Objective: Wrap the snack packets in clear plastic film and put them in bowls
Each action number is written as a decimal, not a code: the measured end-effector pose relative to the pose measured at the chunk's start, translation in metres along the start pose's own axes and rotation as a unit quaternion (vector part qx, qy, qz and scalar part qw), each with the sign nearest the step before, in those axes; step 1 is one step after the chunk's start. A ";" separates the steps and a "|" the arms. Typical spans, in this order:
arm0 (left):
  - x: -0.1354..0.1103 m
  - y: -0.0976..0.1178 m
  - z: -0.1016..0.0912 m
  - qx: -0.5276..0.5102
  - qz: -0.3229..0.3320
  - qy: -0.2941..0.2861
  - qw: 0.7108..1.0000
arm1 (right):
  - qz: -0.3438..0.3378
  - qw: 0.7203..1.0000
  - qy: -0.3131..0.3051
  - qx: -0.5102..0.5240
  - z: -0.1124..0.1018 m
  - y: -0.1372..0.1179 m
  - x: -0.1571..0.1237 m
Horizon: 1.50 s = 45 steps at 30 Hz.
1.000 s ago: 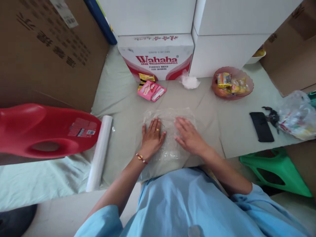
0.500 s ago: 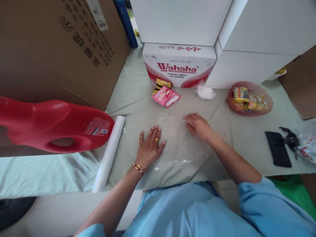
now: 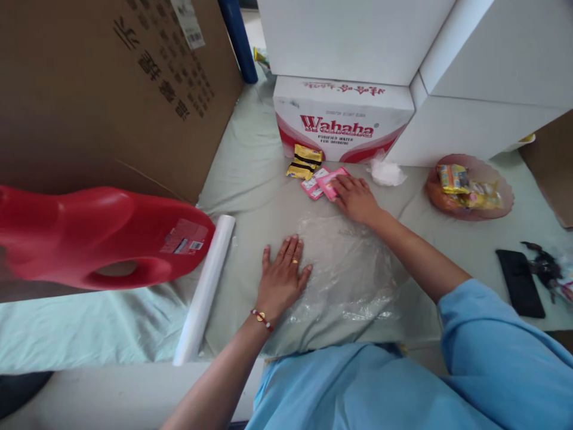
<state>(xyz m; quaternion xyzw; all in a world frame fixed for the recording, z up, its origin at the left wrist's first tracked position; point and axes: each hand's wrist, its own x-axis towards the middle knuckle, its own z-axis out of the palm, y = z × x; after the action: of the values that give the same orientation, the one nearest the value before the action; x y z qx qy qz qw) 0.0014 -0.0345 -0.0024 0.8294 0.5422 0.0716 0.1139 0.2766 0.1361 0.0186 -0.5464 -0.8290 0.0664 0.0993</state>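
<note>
My left hand lies flat with its fingers stretched, on the left edge of a clear plastic sheet spread over the cloth. Farther back, my right hand has its fingers on a pink packet and holds it, covering its right end. A second pink and white packet sticks out from under that one on the left. Just behind lie yellow packets with black bands. A crumpled white plastic bag rests to the right of the right hand.
At the left are a white roll, a big red jug and a brown carton. A Wahaba-style printed white box stands at the back. To the right are a pink bowl of snacks, a black phone and keys.
My right hand has left the plastic sheet's far edge and gone back to the pink packets. The upper pink packet has shifted right. The sheet lies flatter; my left hand stays flat.
</note>
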 end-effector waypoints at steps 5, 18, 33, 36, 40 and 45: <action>0.000 0.000 -0.002 -0.009 -0.005 0.001 1.000 | 0.021 0.999 0.035 0.003 -0.014 -0.014 0.036; -0.001 0.000 -0.003 -0.007 0.002 0.012 1.000 | 0.134 0.990 0.015 0.046 0.040 -0.062 0.121; -0.001 0.001 -0.003 0.005 -0.005 0.009 1.000 | 0.101 0.991 0.079 -0.040 0.027 -0.051 0.125; -0.001 0.000 -0.001 0.008 -0.010 0.008 1.000 | 0.095 0.990 0.106 0.012 0.006 -0.049 0.110; -0.001 0.000 0.000 0.011 -0.008 0.006 1.000 | 0.098 0.963 0.101 0.230 -0.035 -0.039 0.053; 0.000 0.001 0.000 0.015 -0.009 0.002 1.000 | 0.071 0.846 -0.189 0.494 -0.058 -0.030 -0.049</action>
<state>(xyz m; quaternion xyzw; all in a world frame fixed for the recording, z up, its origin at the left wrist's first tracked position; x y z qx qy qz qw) 0.0020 -0.0350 -0.0018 0.8258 0.5513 0.0637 0.1007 0.2823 0.0792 0.0774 -0.4591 -0.6485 0.5758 0.1928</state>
